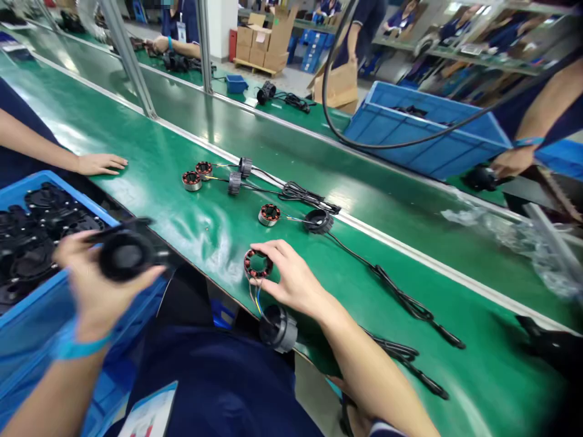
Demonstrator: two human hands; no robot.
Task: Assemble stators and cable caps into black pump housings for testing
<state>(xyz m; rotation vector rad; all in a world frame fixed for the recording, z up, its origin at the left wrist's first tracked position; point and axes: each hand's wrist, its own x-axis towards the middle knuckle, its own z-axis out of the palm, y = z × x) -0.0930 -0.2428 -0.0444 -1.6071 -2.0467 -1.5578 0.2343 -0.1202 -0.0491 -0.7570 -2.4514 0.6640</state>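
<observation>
My left hand is closed round a black round plastic housing, blurred by motion, raised near the blue bin. In my right hand is a motor stator with copper-red windings, pinched between thumb and fingers over the green bench. Coloured wires run from it to a black ribbed cap at the bench's near edge. Another stator lies beyond my right hand, wired to a black ring cap. Farther left lie two more stators with their caps.
A blue bin of black housings stands at left. Coiled black cables lie on the green bench. A co-worker's hand rests flat on its left side. Across a metal rail are a large blue crate and another person's hand.
</observation>
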